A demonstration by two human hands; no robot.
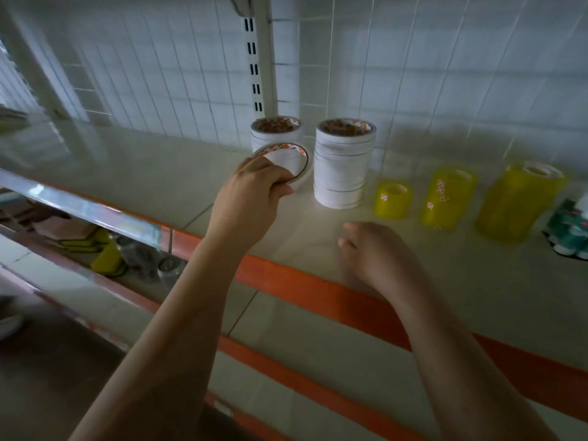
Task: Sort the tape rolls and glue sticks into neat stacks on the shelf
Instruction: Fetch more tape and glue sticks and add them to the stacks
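My left hand (251, 195) grips a white tape roll (288, 162), tilted, just above the shelf (159, 173). Behind the roll stands a short stack of white tape rolls (276, 130). To its right rises a taller stack of white tape rolls (342, 163). Further right stand three stacks of yellow tape: a low one (393, 198), a middle one (447, 198) and a tall one (517, 202). Green and white glue sticks (569, 230) lie at the far right edge. My right hand (375, 253) rests on the shelf near its front, fingers loosely curled, holding nothing.
A white wire grid (413, 74) backs the shelf, with a slotted upright post (257, 58) behind the white stacks. An orange strip (318, 291) runs along the shelf's front edge. Lower shelves at the left hold mixed goods (127, 253).
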